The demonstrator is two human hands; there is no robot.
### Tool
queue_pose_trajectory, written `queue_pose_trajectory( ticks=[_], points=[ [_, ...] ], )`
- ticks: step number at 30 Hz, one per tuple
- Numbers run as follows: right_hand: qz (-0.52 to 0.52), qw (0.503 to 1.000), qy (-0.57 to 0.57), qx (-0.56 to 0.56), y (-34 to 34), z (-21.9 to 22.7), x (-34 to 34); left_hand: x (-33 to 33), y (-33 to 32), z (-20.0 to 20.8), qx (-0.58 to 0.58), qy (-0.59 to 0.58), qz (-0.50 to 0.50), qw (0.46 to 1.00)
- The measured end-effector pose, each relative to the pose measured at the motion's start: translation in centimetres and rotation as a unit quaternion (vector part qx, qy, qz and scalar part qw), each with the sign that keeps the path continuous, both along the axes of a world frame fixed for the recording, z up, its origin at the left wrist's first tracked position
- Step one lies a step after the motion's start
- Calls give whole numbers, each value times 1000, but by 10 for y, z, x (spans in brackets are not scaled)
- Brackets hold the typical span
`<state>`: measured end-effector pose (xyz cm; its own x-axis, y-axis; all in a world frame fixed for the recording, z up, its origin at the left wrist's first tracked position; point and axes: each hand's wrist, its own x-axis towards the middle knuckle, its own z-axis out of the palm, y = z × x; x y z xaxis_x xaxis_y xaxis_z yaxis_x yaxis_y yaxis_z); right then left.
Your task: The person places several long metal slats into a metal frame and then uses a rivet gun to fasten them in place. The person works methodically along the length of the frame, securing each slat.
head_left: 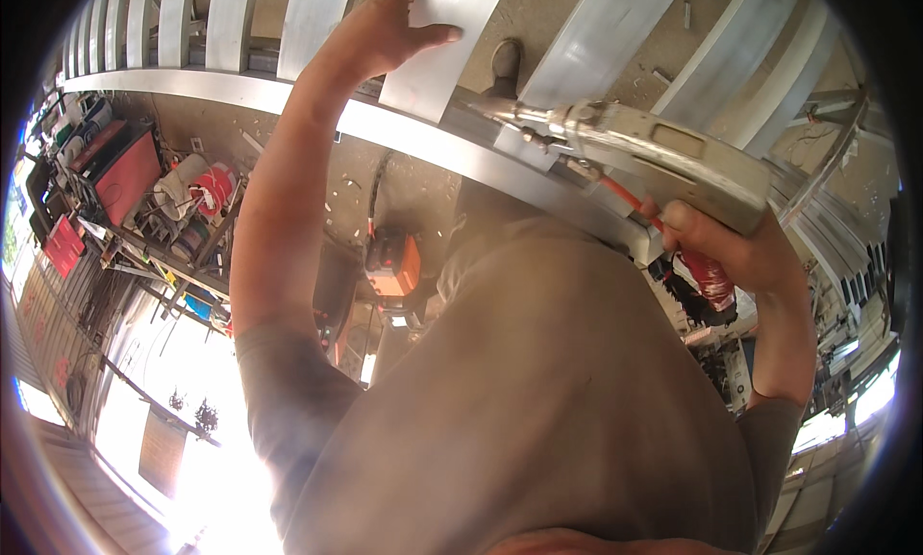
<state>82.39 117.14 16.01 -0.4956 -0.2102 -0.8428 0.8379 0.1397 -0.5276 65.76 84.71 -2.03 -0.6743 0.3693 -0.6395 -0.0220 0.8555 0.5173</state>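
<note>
My left hand [394,38] is over a broad silver metal slat [447,50] at the top, thumb stretched out to the side. Its other fingers run up to the picture's edge; whether the palm touches the slat I cannot tell. My right hand [731,247] is closed around a worn silver hand-held tool [663,151] with a long boxy body and a narrow metal nose. A thin red rod or hose runs beneath the body, and red material shows below my hand. The nose points left, over the long metal rail [404,137] joining the slats.
More slats [601,41] extend to both sides, with floor and scraps showing between them. An orange and black machine [392,262] stands below the rail. At left, a cluttered bench [178,247] carries a red box [130,185] and spools. Metal lengths [827,238] are stacked at right.
</note>
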Motion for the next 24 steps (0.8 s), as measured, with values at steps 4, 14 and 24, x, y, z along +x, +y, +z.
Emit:
queue_pose_trajectory(
  ticks=[4,14,24],
  points=[
    [32,999,-36,-17,-15,-21,-17,-8,22,4,91,112,-71,987],
    [78,989,29,-123,-55,-94,-41,-18,40,29,-43,61,-91,993],
    [67,981,54,-173,-76,-114,-46,-19,39,20,-87,51,-106,989]
  ],
)
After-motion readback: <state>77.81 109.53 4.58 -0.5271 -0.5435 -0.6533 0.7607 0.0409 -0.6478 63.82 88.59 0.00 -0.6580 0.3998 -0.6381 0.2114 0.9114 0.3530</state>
